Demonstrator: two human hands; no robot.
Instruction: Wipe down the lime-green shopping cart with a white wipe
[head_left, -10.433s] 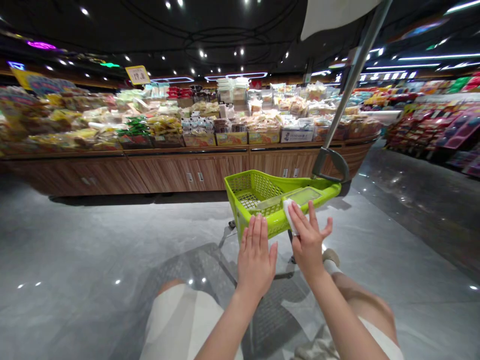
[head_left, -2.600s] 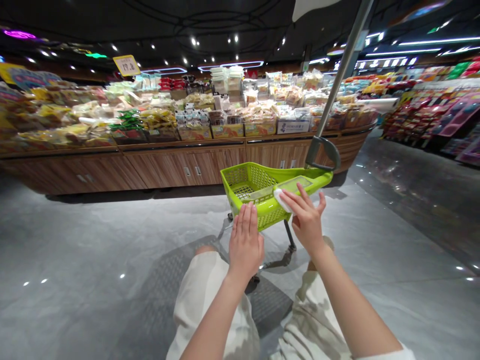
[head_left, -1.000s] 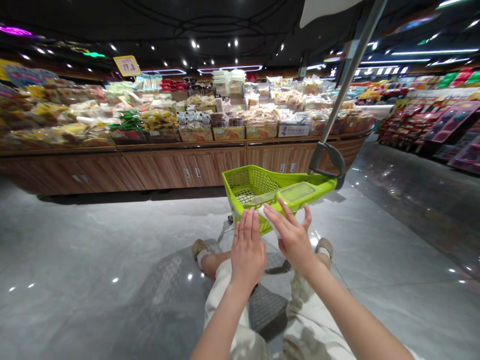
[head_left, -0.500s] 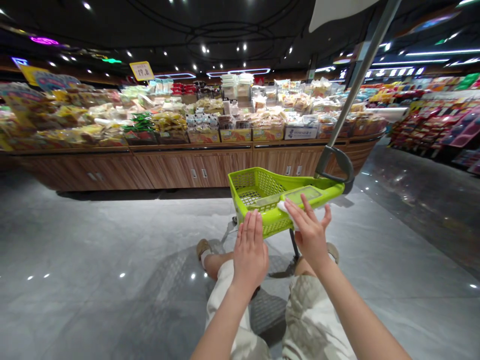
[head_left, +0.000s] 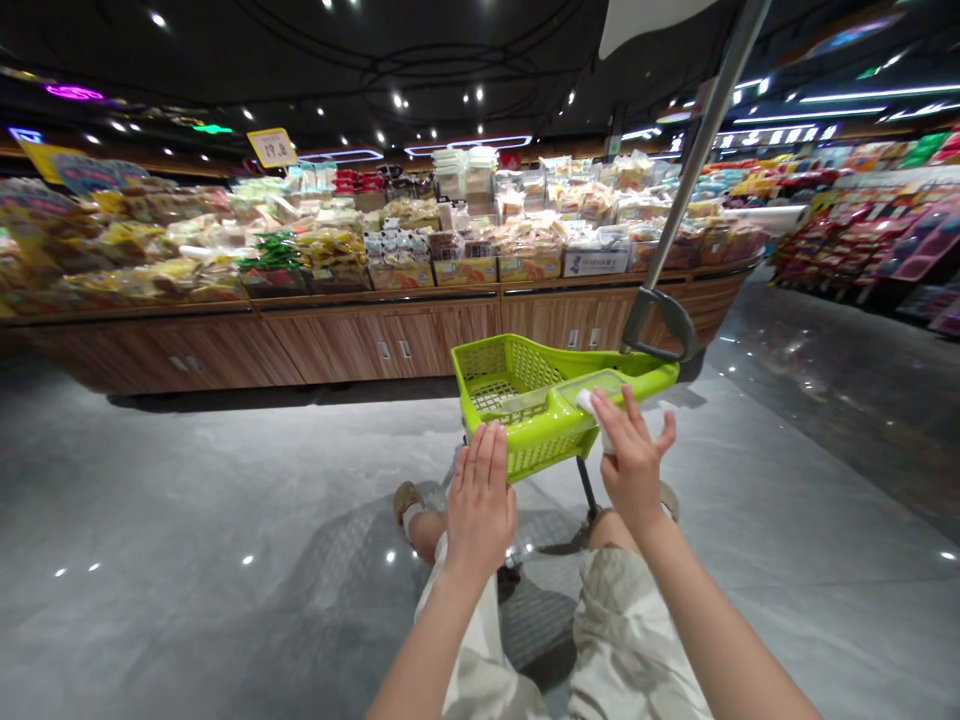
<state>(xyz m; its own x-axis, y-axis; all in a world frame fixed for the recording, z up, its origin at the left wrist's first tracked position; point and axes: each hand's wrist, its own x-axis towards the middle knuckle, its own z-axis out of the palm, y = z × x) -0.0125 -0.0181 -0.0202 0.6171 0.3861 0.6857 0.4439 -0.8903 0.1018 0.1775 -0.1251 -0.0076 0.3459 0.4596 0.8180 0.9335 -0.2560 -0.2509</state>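
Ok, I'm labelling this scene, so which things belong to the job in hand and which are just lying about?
In the job: left hand; right hand; white cloth or tissue; green cart.

Just around: packaged goods; wooden counter; price sign.

The floor (head_left: 225,470) is grey and glossy, faintly marbled, with bright spots of reflected ceiling light. On it stands the green cart (head_left: 541,433); its lower frame is partly hidden, so contact at every wheel cannot be confirmed. Two tan shoes rest on the floor, the left shoe (head_left: 407,500) and the right shoe (head_left: 669,500), one to either side of the cart. Behind, the wood-fronted display unit (head_left: 337,345) stands with a dark band along its base.
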